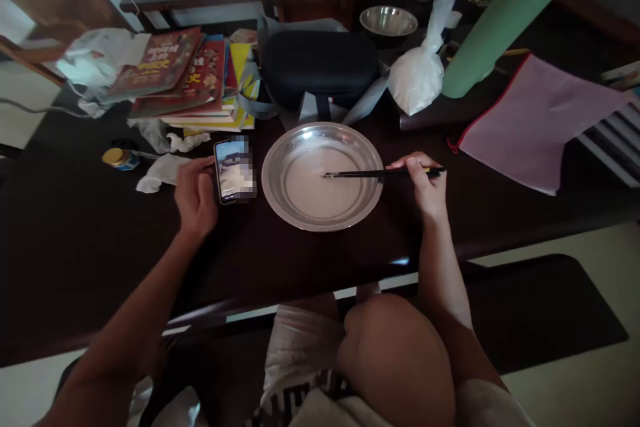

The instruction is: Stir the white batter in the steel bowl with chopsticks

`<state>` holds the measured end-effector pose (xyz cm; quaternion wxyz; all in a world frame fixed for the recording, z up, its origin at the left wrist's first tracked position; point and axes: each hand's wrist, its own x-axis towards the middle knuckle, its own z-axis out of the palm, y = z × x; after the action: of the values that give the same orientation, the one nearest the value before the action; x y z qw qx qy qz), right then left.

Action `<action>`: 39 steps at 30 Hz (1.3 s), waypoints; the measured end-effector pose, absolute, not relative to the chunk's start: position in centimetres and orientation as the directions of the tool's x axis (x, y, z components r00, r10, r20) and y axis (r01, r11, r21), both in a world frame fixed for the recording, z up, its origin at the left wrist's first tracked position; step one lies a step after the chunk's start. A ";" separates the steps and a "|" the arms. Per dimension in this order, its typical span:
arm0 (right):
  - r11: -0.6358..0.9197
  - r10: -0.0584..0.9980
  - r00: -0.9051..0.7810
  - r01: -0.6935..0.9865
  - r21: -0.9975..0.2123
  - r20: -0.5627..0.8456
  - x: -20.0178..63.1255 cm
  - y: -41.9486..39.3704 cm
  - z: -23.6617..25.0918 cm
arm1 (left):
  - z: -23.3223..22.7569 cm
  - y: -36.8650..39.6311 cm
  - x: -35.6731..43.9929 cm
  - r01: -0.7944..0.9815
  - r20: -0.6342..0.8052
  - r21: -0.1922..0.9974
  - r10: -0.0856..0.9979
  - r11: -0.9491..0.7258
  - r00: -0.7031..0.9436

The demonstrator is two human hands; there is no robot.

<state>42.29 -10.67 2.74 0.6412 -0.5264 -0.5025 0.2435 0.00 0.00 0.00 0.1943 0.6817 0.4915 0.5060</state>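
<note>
A wide metal basin (273,197) sits on the dark table in front of me, with a pale, milky liquid (320,197) in its bottom. My right hand (426,183) grips a pair of black chopsticks (370,174) near their back end. They reach leftward over the rim, and their tips touch the pale contents near the basin's middle. Left of the basin, my left hand (197,197) is closed at the left edge of a smartphone (231,170) with a lit screen. Some of those fingers are hidden behind the phone.
Behind the basin is a black case (320,67) in a grey bag. A tied bag of white powder (417,80), a green cylinder (500,27) and a pink mesh pouch (540,120) lie right. Stacked books (175,73), crumpled tissue (160,172) and a small jar (120,159) are left.
</note>
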 end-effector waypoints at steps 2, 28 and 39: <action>0.332 0.842 0.383 0.187 -0.924 0.380 42.3 -10.6 2.7 | -0.2 -1.8 2.5 0.112 0.278 0.954 0.960 -0.277 0.006; 0.316 0.906 0.195 0.280 -0.906 0.376 42.7 -11.0 2.2 | -2.1 -4.8 11.5 -0.378 -0.120 0.913 0.987 0.150 0.102; 0.308 0.886 0.237 0.346 -0.887 0.400 42.5 -10.8 2.3 | -2.1 -4.8 11.7 -0.392 -0.090 0.911 0.990 0.126 0.110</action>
<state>42.49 -10.81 2.33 0.5725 -0.5390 -0.5711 0.2358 11.72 -4.83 -2.13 0.6400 0.3816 0.3917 0.5397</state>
